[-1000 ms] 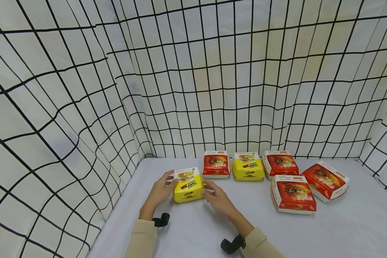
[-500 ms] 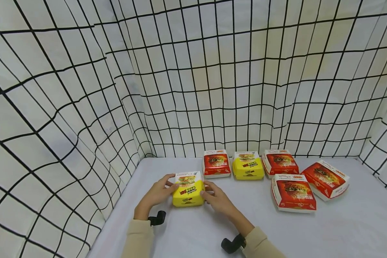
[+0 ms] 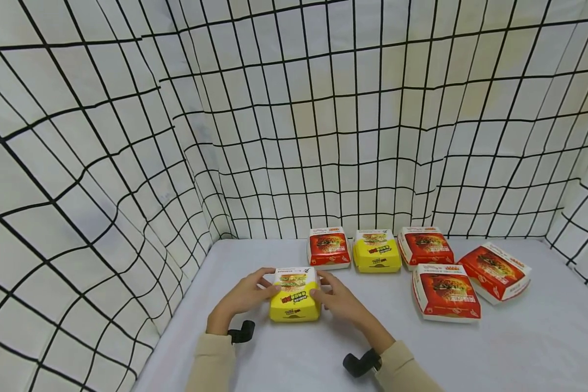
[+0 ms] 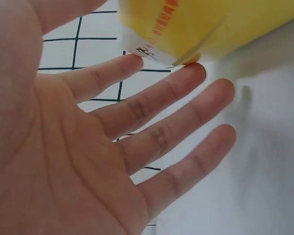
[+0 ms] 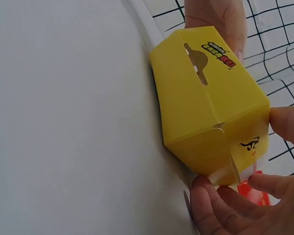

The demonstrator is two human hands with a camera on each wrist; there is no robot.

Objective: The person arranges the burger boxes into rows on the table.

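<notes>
A yellow and white burger box (image 3: 295,296) sits low at the table between both hands in the head view. My left hand (image 3: 245,295) holds its left side, thumb at the front and fingers toward the back. In the left wrist view the fingertips (image 4: 193,73) touch the edge of the yellow box (image 4: 215,24), and the other fingers are spread fairly straight. My right hand (image 3: 344,298) grips the right side. The right wrist view shows its thumb and fingers (image 5: 279,186) around one end of the closed box (image 5: 206,98).
Behind stand a red burger box (image 3: 329,247), a second yellow burger box (image 3: 376,250) and another red box (image 3: 426,247). Two more red boxes lie at the right, one in front (image 3: 446,293) and one turned askew (image 3: 495,272). Black netting over white cloth (image 3: 294,136) encloses the white table (image 3: 284,359).
Both hands have brought the yellow burger box slightly nearer, then to the right. It has turned to sit straighter. The other boxes have stayed in place.
</notes>
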